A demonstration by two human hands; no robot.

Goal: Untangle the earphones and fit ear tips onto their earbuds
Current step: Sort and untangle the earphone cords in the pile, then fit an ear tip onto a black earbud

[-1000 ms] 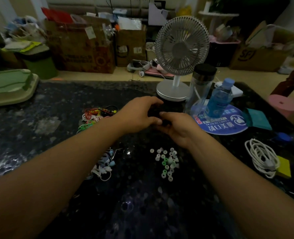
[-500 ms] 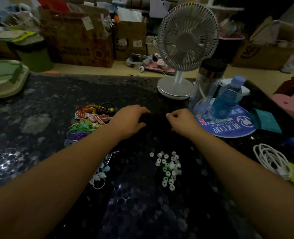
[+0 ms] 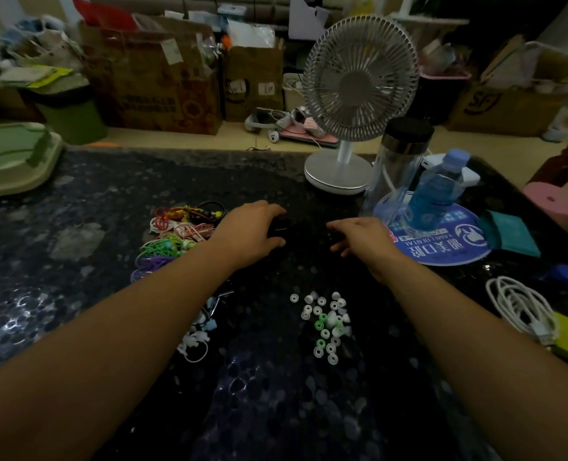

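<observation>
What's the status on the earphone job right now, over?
Left hand and right hand apart over dark table, fingers curled; any black cord between them unreadable. Ear tips loose near side. Colored earphones tangled left. Nothing blocking.

dim room: cardboard boxes [image 3: 162, 78] line the tan floor [image 3: 182, 138] (cluttered) behind a dark table [image 3: 109, 194].

A dark, speckled stone table [image 3: 76, 227] carries everything. A white desk fan [image 3: 352, 104] stands at its far edge. Right of the fan are set a clear flask [image 3: 395, 168] and a blue bottle [image 3: 437, 191], the bottle on a round blue mat [image 3: 442, 244]. Nearer than the fan, coloured earphones [image 3: 176, 234] are heaped to its left, and white and green ear tips [image 3: 325, 322] are scattered. A coiled white cable [image 3: 518, 307] lies far right of the fan, a green tray [image 3: 13, 161] far left.
</observation>
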